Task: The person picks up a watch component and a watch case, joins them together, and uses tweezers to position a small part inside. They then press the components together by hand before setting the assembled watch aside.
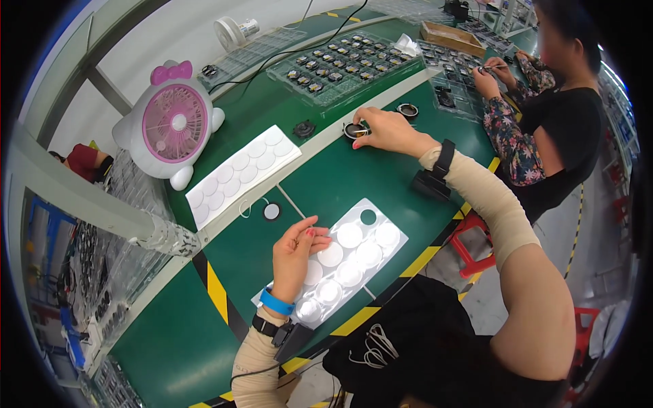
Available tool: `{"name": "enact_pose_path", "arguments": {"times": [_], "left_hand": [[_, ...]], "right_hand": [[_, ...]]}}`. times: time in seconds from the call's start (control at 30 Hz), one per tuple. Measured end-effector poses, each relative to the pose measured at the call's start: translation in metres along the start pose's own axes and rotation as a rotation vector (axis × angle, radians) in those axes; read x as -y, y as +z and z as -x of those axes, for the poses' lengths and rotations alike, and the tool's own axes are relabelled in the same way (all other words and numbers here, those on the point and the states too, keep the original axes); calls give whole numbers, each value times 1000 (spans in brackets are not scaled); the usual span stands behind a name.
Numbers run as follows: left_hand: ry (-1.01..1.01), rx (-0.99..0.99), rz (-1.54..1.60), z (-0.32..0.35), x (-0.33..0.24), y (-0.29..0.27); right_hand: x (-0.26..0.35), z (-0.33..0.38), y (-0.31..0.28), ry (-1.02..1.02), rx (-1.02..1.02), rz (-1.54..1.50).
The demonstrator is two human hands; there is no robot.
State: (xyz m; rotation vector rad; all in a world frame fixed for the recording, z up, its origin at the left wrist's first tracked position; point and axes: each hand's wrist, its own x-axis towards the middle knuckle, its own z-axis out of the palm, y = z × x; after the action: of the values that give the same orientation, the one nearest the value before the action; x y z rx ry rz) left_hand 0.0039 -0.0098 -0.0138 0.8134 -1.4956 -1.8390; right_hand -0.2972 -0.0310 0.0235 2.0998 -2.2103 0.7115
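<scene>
Right hand [383, 129] pinches the small round black-and-metal part [356, 130] at the bench's pale centre strip, left hand [296, 253] rests loose-fingered on the white sheet of round adhesive discs [381, 253]; best keep that sheet pinned flat.

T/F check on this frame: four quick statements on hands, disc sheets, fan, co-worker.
1. The left hand rests on the sheet of white discs. True.
2. The right hand holds the pink fan. False: it is at a round black part on the green table.
3. A second disc sheet lies beside the fan. True.
4. The co-worker sits on the person's left. False: on the right.
</scene>
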Motion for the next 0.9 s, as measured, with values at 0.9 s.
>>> {"name": "enact_pose_path", "arguments": {"times": [0.9], "left_hand": [[-148, 102, 708, -4, -15, -13]], "right_hand": [[88, 38, 22, -657, -448, -130]]}}
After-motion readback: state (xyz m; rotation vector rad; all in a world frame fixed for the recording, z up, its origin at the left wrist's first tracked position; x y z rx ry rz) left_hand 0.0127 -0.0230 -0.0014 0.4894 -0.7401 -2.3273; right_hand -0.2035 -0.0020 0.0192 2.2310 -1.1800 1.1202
